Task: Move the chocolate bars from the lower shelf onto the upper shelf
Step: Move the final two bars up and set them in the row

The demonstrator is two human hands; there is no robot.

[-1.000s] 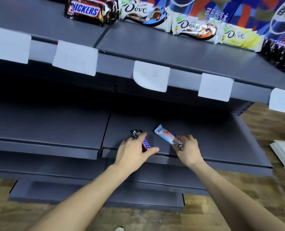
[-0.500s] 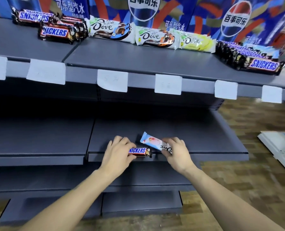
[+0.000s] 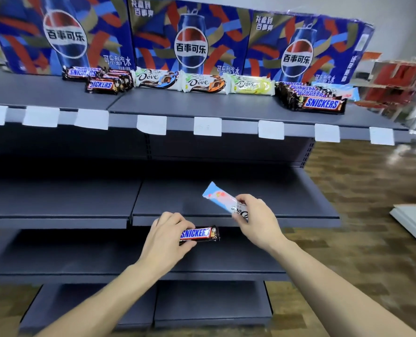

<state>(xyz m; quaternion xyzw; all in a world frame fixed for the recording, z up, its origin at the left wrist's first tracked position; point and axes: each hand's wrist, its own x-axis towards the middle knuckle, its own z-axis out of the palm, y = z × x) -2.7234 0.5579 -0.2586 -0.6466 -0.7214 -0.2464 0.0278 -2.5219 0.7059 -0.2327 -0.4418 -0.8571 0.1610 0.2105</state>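
Chocolate bars are in both hands, clear of the lower shelf [image 3: 226, 207] and in front of its edge. Head view, the only view:

1. The left hand [image 3: 166, 237] grips a Snickers bar [image 3: 199, 234] at its left end, fingers curled over the top and thumb beneath; the bar lies level with the label facing the camera.
2. The right hand [image 3: 255, 215] pinches a pale blue Dove bar [image 3: 222, 199] at its near end; the far end points up and to the left, over the lower shelf.

Handling, as a judgement: both bars appear light and fairly stiff inside thin glossy wrappers. The film is likely slippery, and a hard squeeze could snap the chocolate. Take hold across the body of the bar, not by the crimped end flap.

The upper shelf [image 3: 202, 105] is grey metal with blank white tags [image 3: 207, 126] along its front edge. It already carries Snickers stacks [image 3: 318, 102] at right and left and three Dove bars [image 3: 203, 83] in a row between them. Pepsi cartons [image 3: 190, 35] stand behind. The room has a wood-pattern floor [image 3: 362, 181]; the far right is blurred.
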